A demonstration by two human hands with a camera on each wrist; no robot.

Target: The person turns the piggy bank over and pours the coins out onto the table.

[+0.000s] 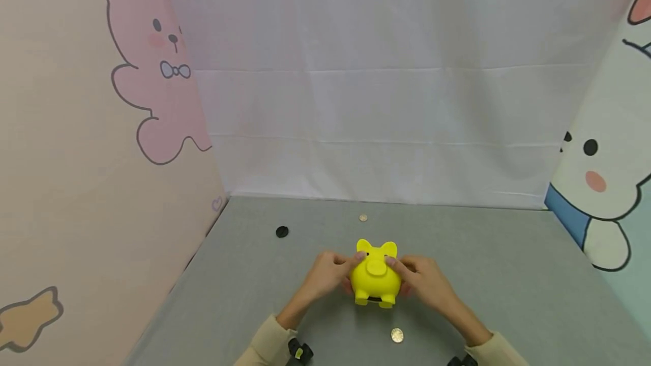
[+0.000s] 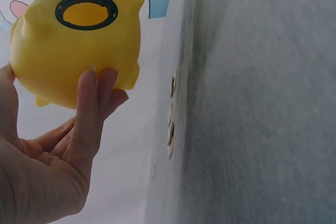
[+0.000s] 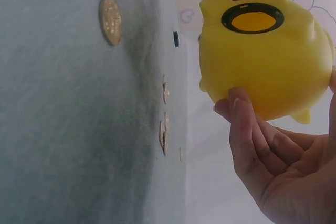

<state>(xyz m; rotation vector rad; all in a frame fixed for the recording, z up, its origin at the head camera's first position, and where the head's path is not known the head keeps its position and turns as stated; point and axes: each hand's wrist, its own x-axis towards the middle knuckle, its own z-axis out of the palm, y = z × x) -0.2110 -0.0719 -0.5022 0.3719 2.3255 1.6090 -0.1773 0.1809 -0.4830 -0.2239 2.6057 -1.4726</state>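
A yellow piggy bank (image 1: 376,281) is held up above the grey table between both hands, its snout toward the head camera. My left hand (image 1: 328,273) grips one side, thumb on the front near the eye. My right hand (image 1: 426,281) grips the other side, its thumb beside the snout. Both wrist views show the fingers curled under the body. In the left wrist view, a round hole (image 2: 86,14) with a black rim opens in the underside, uncovered. A black round cap (image 1: 282,231) lies apart on the table, back left.
One gold coin (image 1: 397,335) lies on the grey table (image 1: 244,298) in front of the piggy bank, another coin (image 1: 363,218) near the back edge. Several coins (image 3: 165,135) appear beyond the bank in the wrist views. A white cloth (image 1: 381,100) hangs behind the table.
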